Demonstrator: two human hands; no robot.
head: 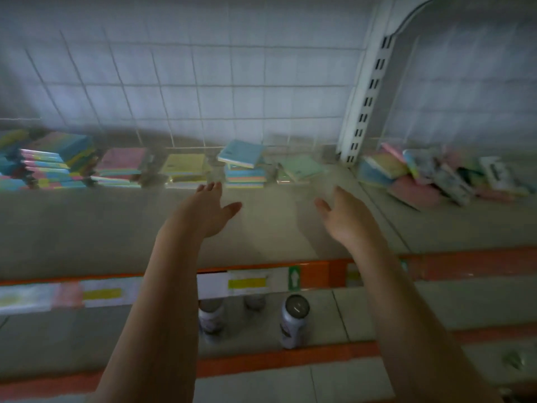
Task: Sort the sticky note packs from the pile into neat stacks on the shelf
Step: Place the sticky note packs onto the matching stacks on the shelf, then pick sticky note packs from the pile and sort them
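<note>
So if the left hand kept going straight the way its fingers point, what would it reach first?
Probably the stack topped by a tilted blue pack. The left hand is open, fingers aimed at the gap between it and the yellow stack; motion blur leaves depth unclear.

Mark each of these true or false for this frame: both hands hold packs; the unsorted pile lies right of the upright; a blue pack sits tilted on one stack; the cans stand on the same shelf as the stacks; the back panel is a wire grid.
1. Both hands hold packs. False: the left hand and right hand are open and hold nothing.
2. The unsorted pile lies right of the upright. True.
3. A blue pack sits tilted on one stack. True.
4. The cans stand on the same shelf as the stacks. False: they stand on a lower shelf.
5. The back panel is a wire grid. True.
</note>
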